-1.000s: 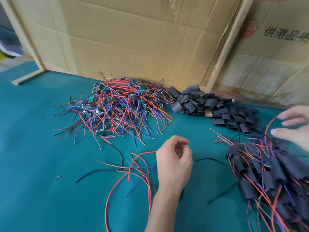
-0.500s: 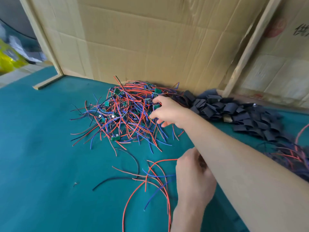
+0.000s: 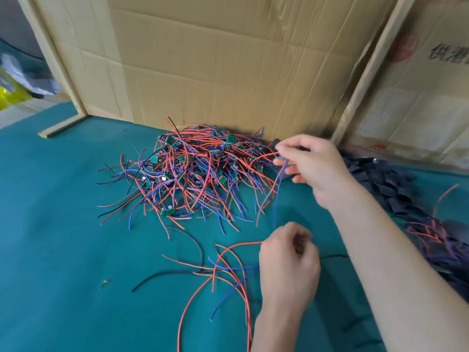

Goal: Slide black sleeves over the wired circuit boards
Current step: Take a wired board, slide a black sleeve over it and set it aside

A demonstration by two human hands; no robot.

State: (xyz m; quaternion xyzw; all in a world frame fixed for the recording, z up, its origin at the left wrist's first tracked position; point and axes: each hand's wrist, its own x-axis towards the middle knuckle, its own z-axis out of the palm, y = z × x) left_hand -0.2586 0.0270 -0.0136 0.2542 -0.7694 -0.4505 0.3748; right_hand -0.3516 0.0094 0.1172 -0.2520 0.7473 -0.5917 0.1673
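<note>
Near edge of teal cloth-covered desk (image 3: 63, 288): left hand (image 3: 288, 273), fingers curled inward, contents blurred and not discernible; loose red, blue and black wires (image 3: 223, 273) fanned just left of it. Mid-desk: right hand (image 3: 317, 168), thumb and fingertips (image 3: 279, 149) pinching a wired unit, its long blue wire (image 3: 276, 199) hanging from the pinch. Farther: tangled heap of green circuit boards with red and blue wires (image 3: 193, 171), just left of the fingertips. Right of the hand: pile of short black sleeves (image 3: 385, 181). Far edge: upright brown cardboard panels (image 3: 228, 59).
</note>
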